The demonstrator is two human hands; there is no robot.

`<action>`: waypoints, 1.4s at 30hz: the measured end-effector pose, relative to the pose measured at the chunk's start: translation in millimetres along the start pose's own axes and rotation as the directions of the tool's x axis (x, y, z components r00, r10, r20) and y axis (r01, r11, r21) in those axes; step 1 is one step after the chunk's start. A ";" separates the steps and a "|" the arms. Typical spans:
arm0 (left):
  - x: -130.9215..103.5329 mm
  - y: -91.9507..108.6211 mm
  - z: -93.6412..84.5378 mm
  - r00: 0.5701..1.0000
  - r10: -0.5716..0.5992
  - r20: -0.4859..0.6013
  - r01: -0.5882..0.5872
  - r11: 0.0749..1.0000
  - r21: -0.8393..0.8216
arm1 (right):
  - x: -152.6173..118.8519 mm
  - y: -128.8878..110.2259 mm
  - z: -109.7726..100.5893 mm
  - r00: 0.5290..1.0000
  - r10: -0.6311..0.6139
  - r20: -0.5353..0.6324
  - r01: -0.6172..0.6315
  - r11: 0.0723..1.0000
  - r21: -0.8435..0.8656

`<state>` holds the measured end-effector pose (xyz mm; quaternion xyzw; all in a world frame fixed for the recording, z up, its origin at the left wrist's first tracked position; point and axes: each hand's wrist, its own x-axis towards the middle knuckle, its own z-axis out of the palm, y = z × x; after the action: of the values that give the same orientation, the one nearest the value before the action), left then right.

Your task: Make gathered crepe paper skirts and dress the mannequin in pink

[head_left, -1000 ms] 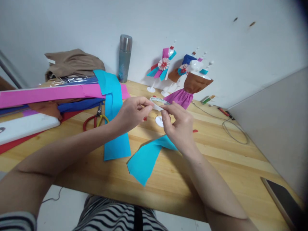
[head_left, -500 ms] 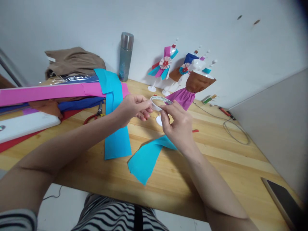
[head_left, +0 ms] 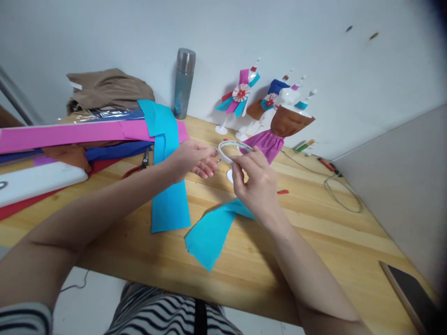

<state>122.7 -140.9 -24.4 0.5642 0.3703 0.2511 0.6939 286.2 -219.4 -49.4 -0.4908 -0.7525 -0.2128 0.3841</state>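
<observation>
Scissors (head_left: 145, 158): lying beside the turquoise crepe strip (head_left: 171, 204), apparently parked within reach.
Left hand (head_left: 197, 160): holding thumb and forefinger close at the roll's left edge; cannot tell whether pinching a tape end.
Tape roll (head_left: 225, 156): raised above the tabletop between 2 hands, seemingly for access to its rim.
Right hand (head_left: 256, 181): grasping the roll's right side, probably for steadiness.

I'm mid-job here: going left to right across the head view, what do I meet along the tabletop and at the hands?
White case → scissors → left hand → white ring → right hand → red scrap → dark-screened device.
</observation>
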 end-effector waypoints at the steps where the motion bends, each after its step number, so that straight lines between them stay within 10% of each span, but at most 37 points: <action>1: -0.9 0.4 0.4 1.000 -0.002 0.021 0.002 1.000 0.016 | -0.2 0.3 0.4 1.000 -0.010 0.005 0.010 1.000 -0.012; 20: -7.1 8.2 -0.3 0.958 0.286 0.036 -0.276 0.873 0.402 | 7.3 0.5 -15.6 0.957 0.178 0.227 -0.236 0.937 0.259; 28: -4.1 8.6 -1.3 0.943 0.331 0.027 -0.312 0.857 0.410 | 5.7 19.1 -12.6 0.814 0.390 0.432 -0.579 0.610 0.541; 42: 3.3 12.6 -21.0 0.948 0.282 0.149 -0.300 0.947 0.116 | 14.6 21.8 -16.0 0.826 0.301 0.477 -0.546 0.217 0.809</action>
<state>108.8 -122.9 -14.8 0.6742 0.2531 0.2877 0.6313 308.5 -212.8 -29.3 -0.3926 -0.6081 0.4178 0.5491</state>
